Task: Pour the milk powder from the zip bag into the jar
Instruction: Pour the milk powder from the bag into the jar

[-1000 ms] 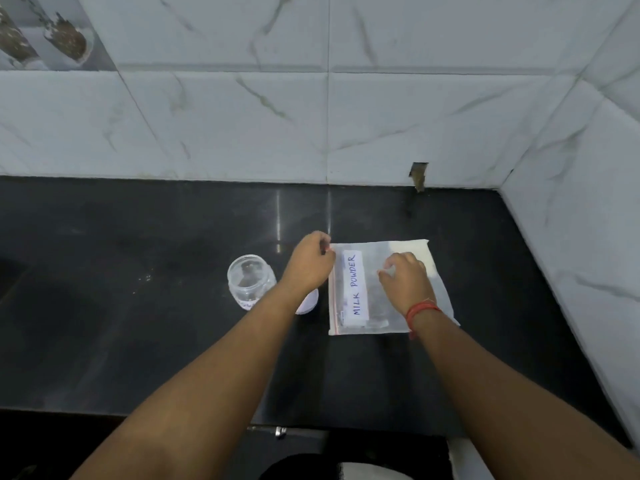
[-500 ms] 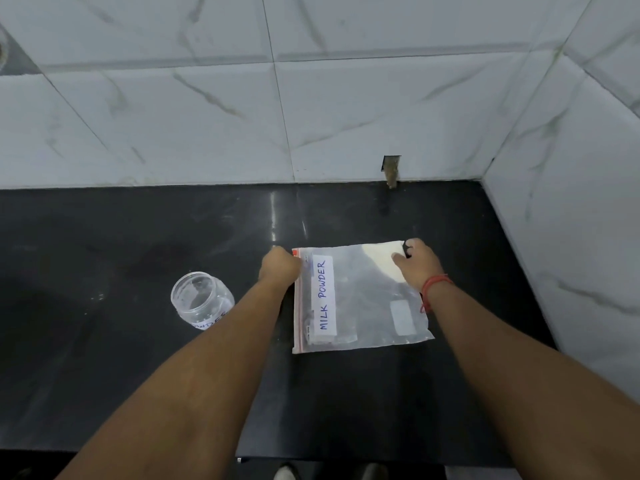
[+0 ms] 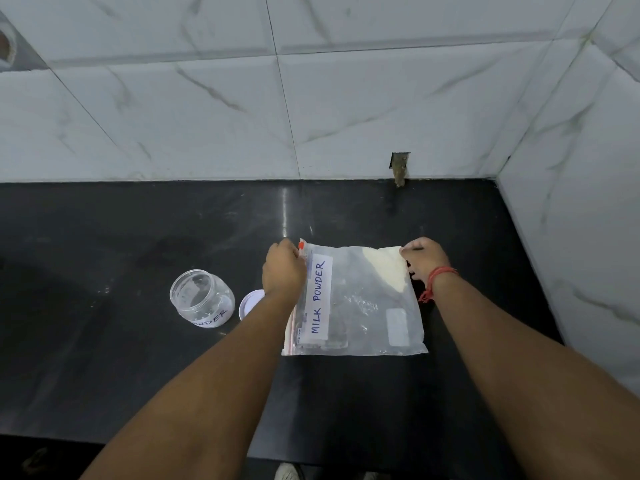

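Your open jar [image 3: 202, 299] stands on the desk [image 3: 104, 237]; its lid [image 3: 250, 303] is half hidden behind your forearm. Your left hand [image 3: 283, 271] pinches the zip bag [image 3: 360, 306] at its far-left corner, your right hand [image 3: 425, 258] grips its far-right corner; fingertips hidden. The bag lies flat.

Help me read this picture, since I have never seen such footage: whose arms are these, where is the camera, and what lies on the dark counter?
No machine here: a person works with bare hands, filmed by a camera worn on their head, looking forward and down. On the black counter lies a clear zip bag labelled MILK POWDER, with pale powder gathered in its far right corner. The left hand grips the bag's far left corner, by the zip; the right hand pinches the far right corner. Left of the bag stands an open, seemingly empty jar, its white lid lying beside it.
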